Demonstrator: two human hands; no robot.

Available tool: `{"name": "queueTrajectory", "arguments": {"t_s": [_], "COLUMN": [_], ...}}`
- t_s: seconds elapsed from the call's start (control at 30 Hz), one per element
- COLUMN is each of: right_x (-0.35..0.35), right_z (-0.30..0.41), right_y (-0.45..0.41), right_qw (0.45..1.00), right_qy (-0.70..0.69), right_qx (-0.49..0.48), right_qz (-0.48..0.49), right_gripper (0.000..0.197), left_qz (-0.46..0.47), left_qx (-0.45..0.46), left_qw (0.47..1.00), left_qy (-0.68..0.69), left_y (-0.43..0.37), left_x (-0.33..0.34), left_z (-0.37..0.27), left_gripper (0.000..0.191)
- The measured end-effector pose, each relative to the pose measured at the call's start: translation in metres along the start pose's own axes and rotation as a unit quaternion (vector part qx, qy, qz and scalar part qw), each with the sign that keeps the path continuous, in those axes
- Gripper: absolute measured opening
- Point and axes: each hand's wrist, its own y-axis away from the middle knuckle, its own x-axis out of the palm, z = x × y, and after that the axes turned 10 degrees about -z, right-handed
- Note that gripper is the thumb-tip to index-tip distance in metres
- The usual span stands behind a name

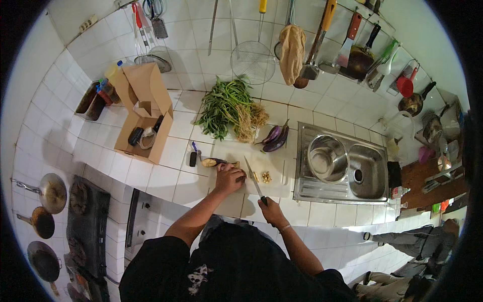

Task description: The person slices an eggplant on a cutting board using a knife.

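Note:
My right hand (pixel 273 213) grips the dark handle of a kitchen knife (pixel 253 177), its long blade pointing away over a white cutting board (pixel 277 160). My left hand (pixel 229 179) rests on the board left of the blade with its fingers curled down; whatever lies under them is hidden. Just beyond that hand lies a cut eggplant (pixel 209 162) with a pale cut face. Small pale chopped pieces (pixel 266 177), perhaps garlic, sit to the right of the blade. Whole purple eggplants (pixel 278 139) lie at the board's far right edge.
Leafy greens with roots (pixel 226 109) lie behind the board. An open cardboard box (pixel 141 130) holding a dark device and cable stands left. At right, a metal pot (pixel 327 158) sits in a steel double sink (pixel 302 192). Utensils hang on the wall. Other people (pixel 419 241) are at far right.

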Motion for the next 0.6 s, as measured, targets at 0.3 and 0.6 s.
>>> {"name": "queueTrajectory", "arguments": {"t_s": [0.3,0.6], "right_x": [-0.013,-0.019], "right_z": [-0.009,0.008], "right_y": [0.005,0.011], "right_qw": [0.992,0.984], "right_qy": [-0.111,-0.125], "right_qx": [0.052,0.125], "right_qz": [-0.016,0.001], "right_gripper": [0.034,0.039], "left_qz": [0.001,0.146], "left_qx": [-0.011,0.058], "left_qw": [1.000,0.988], "left_qy": [-0.012,-0.005], "left_y": [-0.007,-0.027], "left_x": [-0.008,-0.005], "left_z": [-0.006,-0.007], "left_gripper": [0.035,0.031]}}
